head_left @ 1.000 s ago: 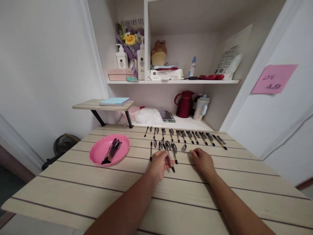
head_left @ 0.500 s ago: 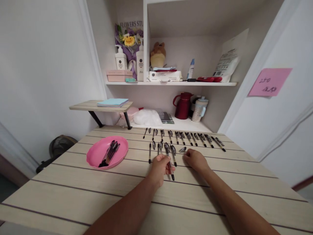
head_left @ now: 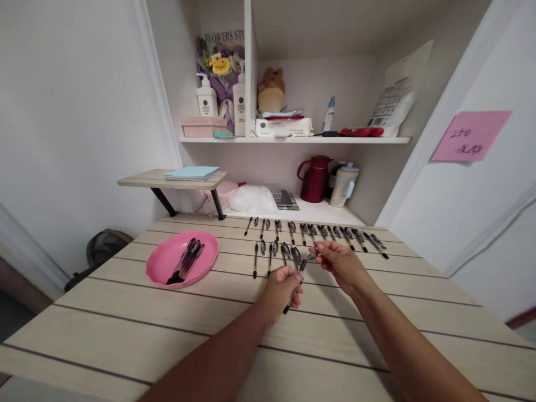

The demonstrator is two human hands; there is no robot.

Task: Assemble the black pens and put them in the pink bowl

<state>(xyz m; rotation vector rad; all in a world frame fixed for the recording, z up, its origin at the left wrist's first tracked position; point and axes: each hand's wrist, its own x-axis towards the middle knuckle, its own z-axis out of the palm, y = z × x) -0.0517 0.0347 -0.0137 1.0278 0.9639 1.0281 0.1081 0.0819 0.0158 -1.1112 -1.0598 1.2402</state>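
In the head view, at centre frame, the left hand [head_left: 285, 285] is closed round a slim black ballpoint pen [head_left: 300, 269], held slanting above the pale slatted wooden table [head_left: 125, 324]. The right hand [head_left: 341, 262] pinches a small clear pen cap [head_left: 312, 255] just beside the pen's upper end. Capping looks to be the step in hand, and it would need the cap's mouth lined up with that end. Rows of loose pens [head_left: 326, 231] lie behind, and the pink oval plastic tray [head_left: 161, 276] at left holds several more.

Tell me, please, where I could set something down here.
The table is bare in front of the pink tray and at the right, nearer than the rows of pens. The far middle is crowded: pens, and the left hand with a pen and right hand with a cap just before them.
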